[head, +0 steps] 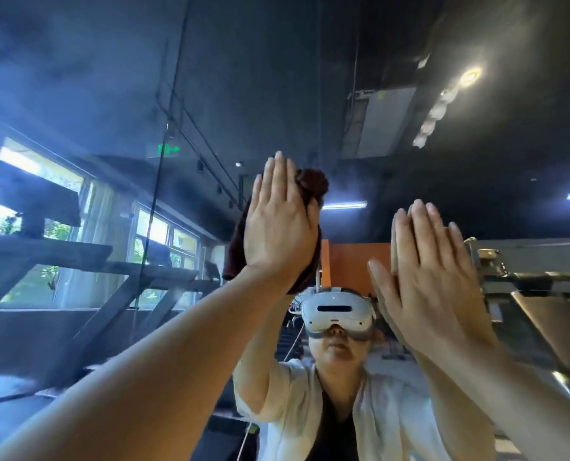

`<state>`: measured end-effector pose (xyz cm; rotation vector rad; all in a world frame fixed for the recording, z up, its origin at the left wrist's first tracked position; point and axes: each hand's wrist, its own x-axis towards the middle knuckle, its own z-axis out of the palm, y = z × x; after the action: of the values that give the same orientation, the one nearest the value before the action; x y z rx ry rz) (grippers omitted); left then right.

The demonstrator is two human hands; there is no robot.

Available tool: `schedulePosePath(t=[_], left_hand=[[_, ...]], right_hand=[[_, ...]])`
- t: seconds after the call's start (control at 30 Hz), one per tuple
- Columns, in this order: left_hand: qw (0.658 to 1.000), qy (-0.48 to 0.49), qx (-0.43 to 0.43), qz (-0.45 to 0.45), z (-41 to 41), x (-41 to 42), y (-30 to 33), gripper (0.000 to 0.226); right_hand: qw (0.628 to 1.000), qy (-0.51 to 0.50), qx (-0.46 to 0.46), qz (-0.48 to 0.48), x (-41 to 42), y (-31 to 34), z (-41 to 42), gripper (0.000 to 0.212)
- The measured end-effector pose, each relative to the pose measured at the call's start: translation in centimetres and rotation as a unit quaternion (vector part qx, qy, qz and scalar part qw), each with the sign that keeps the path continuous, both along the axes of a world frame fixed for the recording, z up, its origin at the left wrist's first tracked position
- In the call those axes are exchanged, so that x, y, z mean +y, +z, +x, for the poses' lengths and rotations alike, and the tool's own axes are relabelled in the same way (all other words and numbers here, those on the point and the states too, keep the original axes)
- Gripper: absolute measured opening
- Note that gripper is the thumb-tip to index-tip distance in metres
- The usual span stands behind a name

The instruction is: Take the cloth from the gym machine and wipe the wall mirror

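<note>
cloth [310,188] – dark brown terry, matt, nubby; wall mirror [111,78] – smooth glossy glass, hazy with smears.

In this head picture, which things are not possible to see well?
- Cloth: mostly hidden behind the left hand that presses it on the mirror.
- Right hand: palm side hidden; contact with the glass unclear.
- Gym machine: cut off by the right edge, blurred.

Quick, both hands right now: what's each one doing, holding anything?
Left hand: open, straight fingers pressing the dark red cloth flat against the wall mirror.
Right hand: open, flat on the mirror, holding nothing.
</note>
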<state>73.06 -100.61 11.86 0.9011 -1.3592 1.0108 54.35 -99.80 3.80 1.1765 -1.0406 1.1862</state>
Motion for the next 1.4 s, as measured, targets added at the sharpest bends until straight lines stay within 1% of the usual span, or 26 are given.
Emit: schedulePosePath(t=[0.1, 0.17, 0.23, 0.3, 0.33, 0.37, 0.43, 0.47, 0.53, 0.57, 0.63, 0.73, 0.87, 0.97, 1.13, 1.3, 1.4], left_hand=[[0.998, 0.001, -0.064, -0.009, -6.2, 0.6, 0.1, 0.061], [0.992, -0.009, -0.127, -0.010, -7.8, 0.7, -0.3, 0.060], [0.981, -0.019, -0.189, -0.024, -6.5, 0.9, -0.3, 0.060], [0.974, -0.018, -0.222, -0.028, -3.4, 0.9, 0.0, 0.061], [0.976, -0.014, -0.214, -0.028, -1.4, 0.6, 0.2, 0.062], [0.982, -0.006, -0.186, -0.028, 0.8, 0.3, 0.5, 0.063], [0.996, 0.017, -0.083, -0.014, 4.9, -0.1, 0.9, 0.065], [0.999, 0.025, -0.022, 0.008, 6.2, -0.1, 1.1, 0.065], [0.995, 0.025, 0.071, 0.062, 6.3, 0.4, 1.6, 0.059], [0.993, 0.028, 0.091, 0.069, 5.4, 0.4, 2.0, 0.053], [0.996, 0.024, 0.078, 0.047, 2.6, 0.5, 2.7, 0.050], [1.000, -0.003, -0.004, 0.006, -2.9, 0.8, 3.1, 0.056], [0.989, -0.012, -0.146, -0.037, -9.8, 1.1, 1.6, 0.059], [0.980, -0.017, -0.195, -0.031, -11.4, 1.1, -0.2, 0.058], [0.979, -0.021, -0.201, -0.028, -9.8, 1.0, -5.9, 0.057], [0.987, -0.006, -0.161, -0.002, -8.1, 1.0, -12.6, 0.059], [0.988, -0.016, -0.154, 0.027, -8.1, 1.1, -17.2, 0.060]], right_hand=[[1.000, -0.001, 0.020, -0.008, -0.1, -0.2, -0.3, 0.069], [0.999, 0.001, 0.032, -0.012, -0.1, -0.3, -0.5, 0.067], [0.999, 0.002, 0.045, -0.006, 0.2, 0.0, -1.0, 0.068], [0.997, -0.021, 0.065, 0.019, 0.5, 0.2, -1.9, 0.073], [0.996, -0.034, 0.077, 0.030, 0.6, 0.3, -2.3, 0.076], [0.995, -0.041, 0.086, 0.038, 0.7, 0.3, -2.7, 0.077], [0.994, -0.042, 0.087, 0.046, 0.6, 0.2, -3.0, 0.077], [0.995, -0.037, 0.081, 0.047, 0.6, 0.1, -2.8, 0.077], [0.997, -0.024, 0.058, 0.040, 0.5, -0.3, -2.3, 0.077], [0.998, -0.019, 0.043, 0.036, 0.5, -0.5, -2.1, 0.077], [0.999, -0.006, 0.007, 0.032, 0.6, -1.0, -1.9, 0.076], [0.999, 0.016, -0.044, 0.026, 0.7, -1.9, -2.0, 0.072], [0.998, 0.025, -0.062, 0.014, 0.7, -3.5, -2.7, 0.069], [0.997, 0.029, -0.069, 0.005, 0.8, -5.0, -3.5, 0.068], [0.998, 0.007, -0.062, 0.028, 0.8, -7.4, -4.5, 0.068], [0.998, 0.023, -0.051, 0.038, 1.1, -11.1, -5.2, 0.069], [0.997, 0.024, -0.053, 0.051, 1.4, -13.6, -5.4, 0.067]])
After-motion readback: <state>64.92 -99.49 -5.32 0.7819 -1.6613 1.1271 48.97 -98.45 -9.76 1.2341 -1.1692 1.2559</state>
